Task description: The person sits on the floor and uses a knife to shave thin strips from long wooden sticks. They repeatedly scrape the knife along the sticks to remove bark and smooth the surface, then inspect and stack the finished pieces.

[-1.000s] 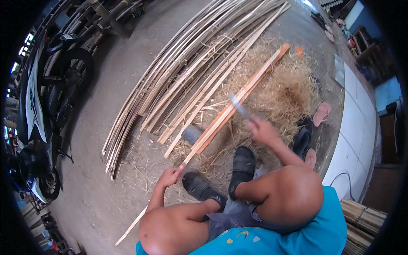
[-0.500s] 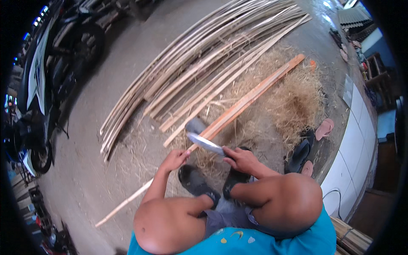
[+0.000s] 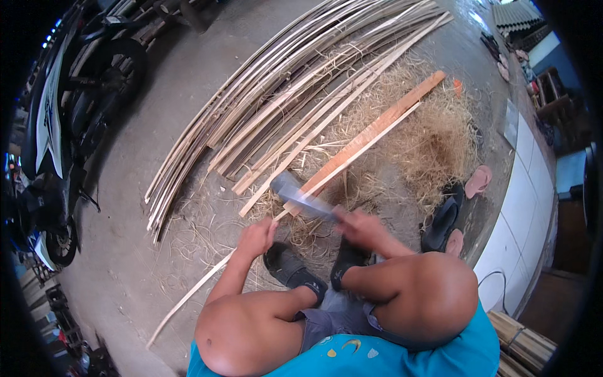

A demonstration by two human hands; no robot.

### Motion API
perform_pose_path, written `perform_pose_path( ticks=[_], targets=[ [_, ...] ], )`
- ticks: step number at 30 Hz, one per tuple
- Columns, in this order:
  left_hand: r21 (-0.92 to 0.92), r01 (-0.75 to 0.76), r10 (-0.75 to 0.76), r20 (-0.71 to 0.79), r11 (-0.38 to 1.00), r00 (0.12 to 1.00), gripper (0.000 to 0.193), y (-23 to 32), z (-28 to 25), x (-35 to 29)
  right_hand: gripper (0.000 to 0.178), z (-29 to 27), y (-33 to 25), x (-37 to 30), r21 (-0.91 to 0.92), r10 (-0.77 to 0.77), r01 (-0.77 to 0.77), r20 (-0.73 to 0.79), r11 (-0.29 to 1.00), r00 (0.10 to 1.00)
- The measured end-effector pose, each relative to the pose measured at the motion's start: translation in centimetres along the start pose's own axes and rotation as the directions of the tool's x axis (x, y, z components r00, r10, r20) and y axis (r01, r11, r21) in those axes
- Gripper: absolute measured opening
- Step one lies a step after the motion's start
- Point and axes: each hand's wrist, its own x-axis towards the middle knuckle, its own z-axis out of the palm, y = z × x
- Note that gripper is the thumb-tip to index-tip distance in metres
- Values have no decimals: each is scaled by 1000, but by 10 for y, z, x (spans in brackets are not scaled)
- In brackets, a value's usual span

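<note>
Left hand: the left hand [image 3: 256,239] is closed around a thin bamboo strip [image 3: 251,254], gripping it just in front of the left knee.
Right hand: the right hand [image 3: 358,225] is wrapped tight on the handle of a broad knife [image 3: 300,196]; the blade is blurred and points up-left, its edge lying across the strip.
Bamboo strip: long and pale, it runs from the floor at lower left, through the left hand, under the blade, and on toward upper right beside an orange-brown plank [image 3: 370,135].
Plank: flat and straight, it lies on the shavings, its far end near a small orange scrap [image 3: 458,87].
Feet: two dark shoes [image 3: 295,267] are planted just below the hands, on either side of the work.
Bundle: a wide fan of bamboo slats [image 3: 264,107] curves from the upper right down to the left, well apart from the hands.
Shavings: a straw-coloured heap [image 3: 433,141] spreads under and to the right of the plank.
Labels and signs: none legible; a white-panelled motorcycle [image 3: 50,132] stands at the left rim.
Edges: a white tiled step [image 3: 521,207] bounds the right side, with dark and pink sandals [image 3: 455,207] just beside it.
Open room: bare grey concrete [image 3: 119,251] lies between the bundle and the motorcycle, left of the strip.
</note>
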Motion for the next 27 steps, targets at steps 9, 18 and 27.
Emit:
perform_pose_path(
  ticks=[9,18,27],
  targets=[
    [-480,131,8,276,868,961,49,-41,14,8,38,-83,90,26,297,373,-244,-536,923,758],
    [-551,502,-121,584,666,802,54,-34,8,8,46,-30,24,19,151,212,-178,-259,972,942],
    [-593,370,-132,406,715,904,50,-46,22,3,43,-56,50,19,170,285,-248,-249,954,925]
  ],
)
